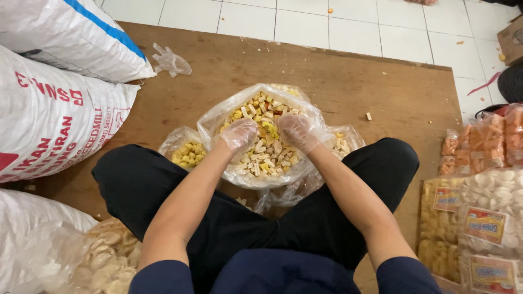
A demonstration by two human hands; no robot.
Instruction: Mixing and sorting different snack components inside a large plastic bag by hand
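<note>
The person sits cross-legged on a brown wooden board point(348, 81) laid on the white tile floor point(338, 24). Both hands wear thin clear plastic gloves and are inside a big clear plastic bag point(215, 121) of mixed snack pieces point(267, 155), white, yellow & beige, which stands on the board just in front of the legs. The left hand point(238, 133) is on the left side of the heap, fingers curled down into the pieces, loosely closed on some of them. The right hand point(297, 132) is on the right side, fingers also bent down & pressing on the snacks; if it really holds any I cannot tell.

Beside the big bag, at left, is a smaller bag of yellow pieces point(187, 154); at right another small bag of pale pieces point(342, 145). A loose spare glove point(171, 61) lies on the board further away. White woven sacks point(54, 103) are stacked at left, & packs of crackers point(479, 218) w/ labels lie at right. Near the left knee is a bag of round pale crackers point(106, 253).
</note>
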